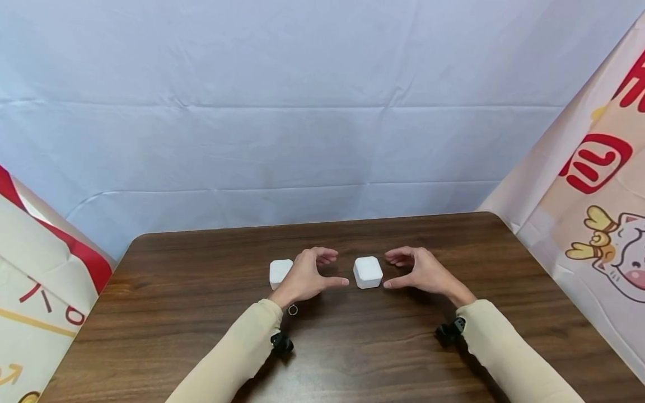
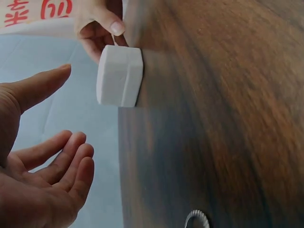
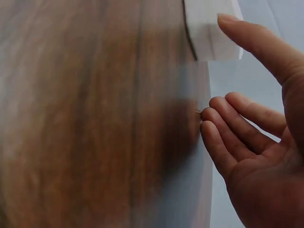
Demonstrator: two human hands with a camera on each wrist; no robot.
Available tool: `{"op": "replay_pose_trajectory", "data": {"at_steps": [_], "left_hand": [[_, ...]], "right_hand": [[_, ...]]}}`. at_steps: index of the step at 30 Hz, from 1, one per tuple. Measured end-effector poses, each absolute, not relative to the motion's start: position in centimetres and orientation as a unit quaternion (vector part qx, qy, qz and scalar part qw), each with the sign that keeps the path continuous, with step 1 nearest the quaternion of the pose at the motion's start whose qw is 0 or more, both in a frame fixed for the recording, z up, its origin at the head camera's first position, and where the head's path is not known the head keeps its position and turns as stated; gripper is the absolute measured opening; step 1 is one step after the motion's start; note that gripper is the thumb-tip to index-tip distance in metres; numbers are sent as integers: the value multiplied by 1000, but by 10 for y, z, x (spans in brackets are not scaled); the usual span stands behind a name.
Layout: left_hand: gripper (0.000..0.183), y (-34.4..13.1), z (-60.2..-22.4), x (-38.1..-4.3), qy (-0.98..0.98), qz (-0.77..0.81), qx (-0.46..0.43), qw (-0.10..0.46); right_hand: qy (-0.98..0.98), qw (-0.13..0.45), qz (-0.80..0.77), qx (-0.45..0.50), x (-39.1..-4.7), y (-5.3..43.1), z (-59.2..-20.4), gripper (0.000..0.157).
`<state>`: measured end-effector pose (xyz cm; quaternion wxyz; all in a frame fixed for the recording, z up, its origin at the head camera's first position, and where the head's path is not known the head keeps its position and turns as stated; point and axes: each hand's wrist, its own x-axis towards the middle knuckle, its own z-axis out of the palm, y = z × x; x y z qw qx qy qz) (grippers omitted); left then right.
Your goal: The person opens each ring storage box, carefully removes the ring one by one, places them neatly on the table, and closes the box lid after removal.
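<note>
A small white box (image 1: 368,272) with rounded corners stands on the table between the two hands. In the left wrist view a seam runs across the side of this white box (image 2: 116,78). My left hand (image 1: 307,275) is to its left, thumb and fingers apart, holding nothing. On the right side my right hand (image 1: 422,272) faces it with fingers loosely bent and holding nothing; its thumb tip comes close to the box. A second white box (image 1: 279,272) sits left of the left hand, partly hidden behind it. Near the left wrist lies a small ring (image 1: 293,309) with a ridged band (image 2: 197,219).
Both boxes and the ring are on a dark brown wooden table (image 1: 353,347) with rounded far corners. Behind it hangs a pale cloth (image 1: 282,112). Printed cloths (image 1: 594,224) hang at the sides. Each wrist wears a small black camera (image 1: 282,344).
</note>
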<state>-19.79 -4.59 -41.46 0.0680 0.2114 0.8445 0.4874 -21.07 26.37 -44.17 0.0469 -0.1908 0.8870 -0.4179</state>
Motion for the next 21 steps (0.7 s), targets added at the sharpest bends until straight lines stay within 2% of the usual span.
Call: {"op": "replay_pose_trajectory", "data": {"at_steps": [21], "left_hand": [[61, -19, -429, -203, 844, 484, 218, 75]], "right_hand": [[900, 91, -363, -224, -223, 253, -453, 73]]}}
